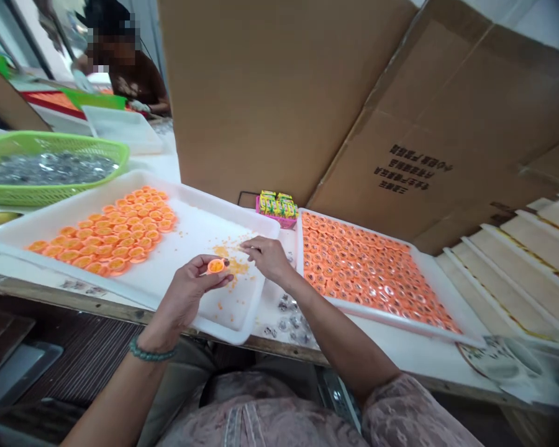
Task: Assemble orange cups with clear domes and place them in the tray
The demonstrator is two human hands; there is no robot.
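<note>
In my left hand (193, 285), between thumb and fingers, is a small round orange cup-like piece (215, 266) with yellow bits inside. My right hand (270, 257) hovers just to its right, thumb and fingertips pressed together; whatever they pinch is too small to make out. Below both hands, loose yellow-orange bits (237, 268) lie scattered in the right end of a shallow white tray (205, 214). Many similar orange pieces (116, 233) are clustered in that tray's left part.
To the right, another white tray (470, 338) holds rows of orange pieces with shiny clear tops (354, 267). Clear domed parts (291, 323) lie between the trays. A green basket (56, 195), pink basket (286, 221), tall cardboard (279, 93) and stacked trays (507, 279) surround them. A co-worker (140, 81) sits far left.
</note>
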